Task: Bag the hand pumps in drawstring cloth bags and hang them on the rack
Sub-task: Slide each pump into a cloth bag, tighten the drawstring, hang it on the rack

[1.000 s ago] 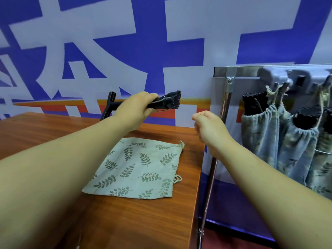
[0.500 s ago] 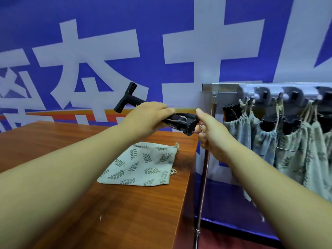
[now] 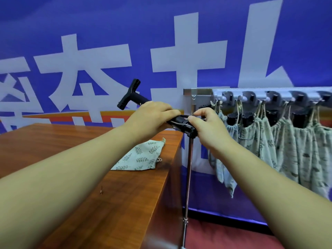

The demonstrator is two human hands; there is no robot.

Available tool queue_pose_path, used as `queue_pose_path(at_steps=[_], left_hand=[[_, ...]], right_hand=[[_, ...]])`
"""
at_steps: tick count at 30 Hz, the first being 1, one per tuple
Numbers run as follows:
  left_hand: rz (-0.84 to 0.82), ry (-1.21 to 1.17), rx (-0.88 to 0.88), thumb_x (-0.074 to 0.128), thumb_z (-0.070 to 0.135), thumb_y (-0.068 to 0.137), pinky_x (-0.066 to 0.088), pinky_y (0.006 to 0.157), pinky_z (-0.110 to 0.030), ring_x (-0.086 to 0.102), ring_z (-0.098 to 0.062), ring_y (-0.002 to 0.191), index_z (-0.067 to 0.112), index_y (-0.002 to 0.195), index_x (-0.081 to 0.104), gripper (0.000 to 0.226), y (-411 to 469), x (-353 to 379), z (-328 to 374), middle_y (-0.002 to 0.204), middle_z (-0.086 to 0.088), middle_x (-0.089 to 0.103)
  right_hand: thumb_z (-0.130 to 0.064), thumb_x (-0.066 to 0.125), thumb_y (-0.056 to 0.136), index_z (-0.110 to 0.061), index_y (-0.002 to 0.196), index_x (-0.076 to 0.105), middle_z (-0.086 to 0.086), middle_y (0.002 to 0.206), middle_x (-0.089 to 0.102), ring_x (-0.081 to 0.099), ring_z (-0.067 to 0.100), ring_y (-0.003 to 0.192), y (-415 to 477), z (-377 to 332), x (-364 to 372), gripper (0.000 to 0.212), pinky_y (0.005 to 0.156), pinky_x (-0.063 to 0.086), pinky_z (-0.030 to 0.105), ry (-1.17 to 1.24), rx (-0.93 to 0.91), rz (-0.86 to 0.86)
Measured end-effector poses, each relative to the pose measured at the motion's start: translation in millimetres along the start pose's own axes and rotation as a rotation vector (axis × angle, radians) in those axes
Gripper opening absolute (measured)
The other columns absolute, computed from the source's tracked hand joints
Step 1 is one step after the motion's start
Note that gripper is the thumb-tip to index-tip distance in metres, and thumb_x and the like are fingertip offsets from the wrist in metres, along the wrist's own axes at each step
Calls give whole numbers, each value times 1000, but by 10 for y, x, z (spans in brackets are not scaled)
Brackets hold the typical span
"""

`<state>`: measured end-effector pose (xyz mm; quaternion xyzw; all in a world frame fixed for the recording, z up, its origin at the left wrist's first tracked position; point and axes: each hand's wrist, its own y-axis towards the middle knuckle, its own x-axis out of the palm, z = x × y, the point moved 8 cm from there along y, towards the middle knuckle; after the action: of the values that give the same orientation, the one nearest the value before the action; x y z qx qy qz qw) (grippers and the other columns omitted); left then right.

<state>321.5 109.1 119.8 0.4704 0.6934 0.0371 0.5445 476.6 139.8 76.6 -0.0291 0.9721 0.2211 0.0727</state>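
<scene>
Black hand pump (image 3: 138, 97): gripped mid-barrel by left hand (image 3: 149, 117), seemingly pinched at its lower end by right hand (image 3: 208, 126), with leaf-print drawstring bag (image 3: 142, 155) on wooden surface (image 3: 53, 141) nearby.

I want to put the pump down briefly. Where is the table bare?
Bare wood lies left of the leaf-print bag, out to the far-left edge of the table, and nearer, between the bag and a small pin. Crowded: the rack, hung closely with filled bags.

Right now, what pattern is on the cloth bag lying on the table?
The cloth bag is pale green with dark leaf sprigs; head view.
</scene>
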Motion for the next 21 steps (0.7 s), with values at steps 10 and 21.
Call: queue_pose_path(at_steps=[10,21], left_hand=[[-27,-220,-291,70,38,93,42,103,-39,52,-19,123,30,135,62,44,29,-234,296,129,6,62],[-6,-872,-911,48,53,103,35,116,-40,45,-21,142,45,154,34,54,-227,216,430,155,3,45]], right_hand=[[-26,61,91,-33,88,55,1,98,65,66,25,87,-398,-95,-476,9,79,57,46,31,-21,168],[-23,57,95,-29,88,55,-3,88,62,54,8,63,-589,85,-815,9,59,47,31,64,-20,270]])
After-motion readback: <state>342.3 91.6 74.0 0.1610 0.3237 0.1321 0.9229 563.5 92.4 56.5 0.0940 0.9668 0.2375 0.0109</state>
